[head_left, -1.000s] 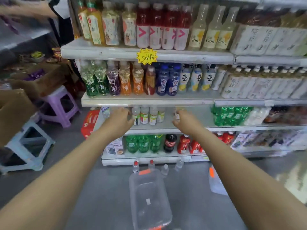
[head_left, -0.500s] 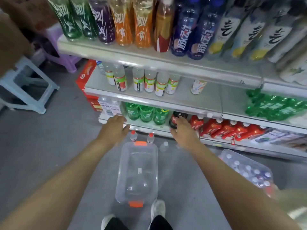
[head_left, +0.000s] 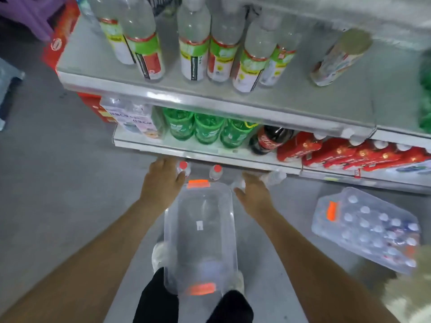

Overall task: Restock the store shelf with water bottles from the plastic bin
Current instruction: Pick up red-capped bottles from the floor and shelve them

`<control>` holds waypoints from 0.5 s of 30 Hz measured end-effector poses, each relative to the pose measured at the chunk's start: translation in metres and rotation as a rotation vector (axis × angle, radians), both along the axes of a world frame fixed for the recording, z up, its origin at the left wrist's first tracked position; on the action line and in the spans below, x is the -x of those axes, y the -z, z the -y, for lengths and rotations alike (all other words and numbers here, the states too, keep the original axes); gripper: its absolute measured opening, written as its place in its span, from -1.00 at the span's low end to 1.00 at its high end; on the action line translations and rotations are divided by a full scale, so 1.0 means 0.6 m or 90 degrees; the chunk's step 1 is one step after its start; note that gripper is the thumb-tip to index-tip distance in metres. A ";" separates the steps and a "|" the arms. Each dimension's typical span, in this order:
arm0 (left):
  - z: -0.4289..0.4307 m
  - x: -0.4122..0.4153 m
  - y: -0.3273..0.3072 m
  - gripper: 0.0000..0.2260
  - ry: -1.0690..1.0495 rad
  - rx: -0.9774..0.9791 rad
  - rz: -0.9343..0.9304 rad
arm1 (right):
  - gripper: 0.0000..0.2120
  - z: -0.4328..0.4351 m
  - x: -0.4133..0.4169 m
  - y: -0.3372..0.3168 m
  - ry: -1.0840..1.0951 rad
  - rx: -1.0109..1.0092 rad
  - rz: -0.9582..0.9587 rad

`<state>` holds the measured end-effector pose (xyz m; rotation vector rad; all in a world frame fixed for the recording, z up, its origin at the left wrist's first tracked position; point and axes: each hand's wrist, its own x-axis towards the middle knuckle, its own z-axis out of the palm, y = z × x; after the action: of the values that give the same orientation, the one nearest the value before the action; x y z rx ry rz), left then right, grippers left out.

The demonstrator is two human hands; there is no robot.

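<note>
A clear plastic bin point(head_left: 200, 231) with orange latches lies on the floor between my feet and looks empty. Past its far end, small water bottles stand on the floor: two with red caps point(head_left: 183, 166) point(head_left: 216, 170) and clear ones point(head_left: 272, 177). My left hand point(head_left: 161, 181) hangs beside the left red-capped bottle with its thumb next to it and fingers extended. To the right of the bin's far corner, my right hand point(head_left: 254, 193) is spread open close to a clear bottle. Neither hand holds anything. Green-and-red labelled water bottles point(head_left: 194, 47) stand on the grey shelf point(head_left: 210, 102) above.
A second clear bin point(head_left: 326, 220) packed with white-capped bottles sits on the floor at the right. The bottom shelf point(head_left: 186, 155) carries green bottles point(head_left: 207, 130), a cola bottle point(head_left: 268, 139) and red packs point(head_left: 349, 155). A red carton point(head_left: 60, 38) and a purple stool point(head_left: 28, 12) stand at the left.
My view has tipped further down and closer. Both hands have dropped from shelf height to the floor bottles at the bin's far end.
</note>
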<state>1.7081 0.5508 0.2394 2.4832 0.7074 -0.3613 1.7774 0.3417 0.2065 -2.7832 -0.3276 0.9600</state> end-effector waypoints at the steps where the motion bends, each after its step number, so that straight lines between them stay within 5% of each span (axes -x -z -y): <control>1: -0.006 -0.006 0.034 -0.63 -0.006 0.008 -0.008 | -0.46 -0.007 -0.004 0.035 0.010 -0.006 -0.007; 15: -0.061 -0.085 0.471 -0.49 -0.060 0.113 0.026 | -0.41 -0.056 -0.100 0.443 0.082 -0.069 -0.027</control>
<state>1.7591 0.5875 -0.0433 2.2746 0.7397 -0.3227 1.8377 0.3754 -0.0594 -2.6457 -0.1850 0.9411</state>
